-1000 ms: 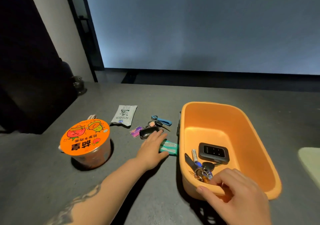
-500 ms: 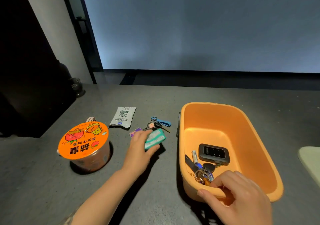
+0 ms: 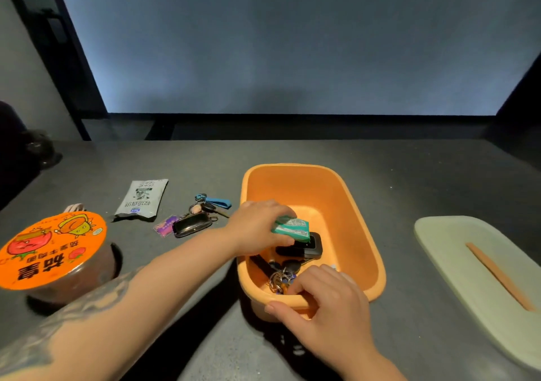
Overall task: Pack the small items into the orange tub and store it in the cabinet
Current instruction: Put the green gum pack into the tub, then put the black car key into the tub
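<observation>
Since the earlier frame the left hand (image 3: 257, 228) had carried the green packet (image 3: 291, 227), pinched in its fingers, from the bench (image 3: 181, 287) to over the orange tub (image 3: 345, 205). The right hand (image 3: 328, 307) gripped the tub's near rim.

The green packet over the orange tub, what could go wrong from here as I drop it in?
1. The left hand holds the small green packet right above the black device in the orange plastic tub; dropped, it may cover the device or slide onto the metal key bunch.
2. The right hand grips only the near rim, so a bump could tip or shift the tub.
3. The black key case and blue-strapped keys lie close together on the table, easily tangled.
</observation>
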The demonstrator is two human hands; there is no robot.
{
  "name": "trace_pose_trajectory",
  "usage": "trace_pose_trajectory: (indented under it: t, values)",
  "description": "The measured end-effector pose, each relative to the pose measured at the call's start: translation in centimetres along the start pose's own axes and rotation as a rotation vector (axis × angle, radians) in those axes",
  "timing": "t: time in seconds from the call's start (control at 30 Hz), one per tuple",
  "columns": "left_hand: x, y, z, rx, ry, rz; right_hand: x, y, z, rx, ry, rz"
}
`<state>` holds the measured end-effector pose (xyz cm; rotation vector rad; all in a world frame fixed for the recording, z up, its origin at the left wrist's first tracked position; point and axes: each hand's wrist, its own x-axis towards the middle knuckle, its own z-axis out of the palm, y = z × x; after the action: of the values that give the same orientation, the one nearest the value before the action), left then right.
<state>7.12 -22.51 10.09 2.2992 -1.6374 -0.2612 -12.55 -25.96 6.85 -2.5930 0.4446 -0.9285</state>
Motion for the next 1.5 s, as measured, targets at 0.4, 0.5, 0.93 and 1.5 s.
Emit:
trace_pose_trajectory:
  t: [0.4, 0.5, 0.93, 1.5]
  values:
    - [-0.8, -0.5, 0.7, -0.172, 0.201, 0.033, 0.1, -0.2, -0.2, -0.009, -0.033, 0.020]
    - [-3.1, -2.0, 1.4, -0.444, 0.537, -0.102, 0.0, -0.1, -0.2, -0.015, -0.036, 0.019]
    - [-8.2, -13.2, 4.7, -0.373, 0.507, -0.614, 1.1, -1.5, -0.1, -0.099, -0.127, 0.065]
    - [-7.7, -12.7, 6.7, -0.047, 0.353, -0.592, 0.4, -1.2, 0.0, -0.134, -0.098, 0.062]
